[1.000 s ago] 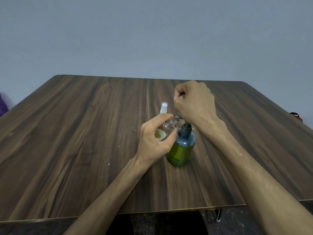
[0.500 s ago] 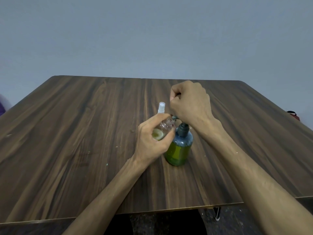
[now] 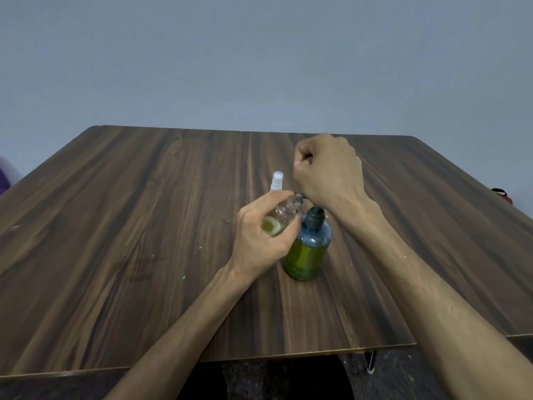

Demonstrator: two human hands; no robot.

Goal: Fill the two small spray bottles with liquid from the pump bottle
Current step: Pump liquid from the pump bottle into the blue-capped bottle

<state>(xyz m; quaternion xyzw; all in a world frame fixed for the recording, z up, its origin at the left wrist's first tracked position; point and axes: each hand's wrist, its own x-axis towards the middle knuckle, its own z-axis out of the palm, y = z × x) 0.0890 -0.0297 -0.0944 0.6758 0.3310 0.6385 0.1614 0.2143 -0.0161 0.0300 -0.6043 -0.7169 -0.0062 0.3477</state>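
Note:
A pump bottle point(image 3: 307, 255) with green liquid and a dark pump top stands mid-table. My left hand point(image 3: 259, 241) grips a small clear spray bottle point(image 3: 278, 222), uncapped and tilted, with its threaded neck against the pump's spout. A little green liquid lies in its low end. My right hand point(image 3: 328, 171) is a closed fist whose heel rests on the pump head. Whether the fist holds anything is hidden. A second small spray bottle point(image 3: 277, 181) with a white spray top stands just behind my left hand.
The dark wooden table point(image 3: 144, 226) runs wide to the left and right of the bottles, with small crumbs on it. Its near edge lies below my forearms. A dark object point(image 3: 501, 193) peeks past the right edge.
Both hands stay at the pump bottle. My right fist has risen slightly above the pump top. The small bottle remains held at the spout.

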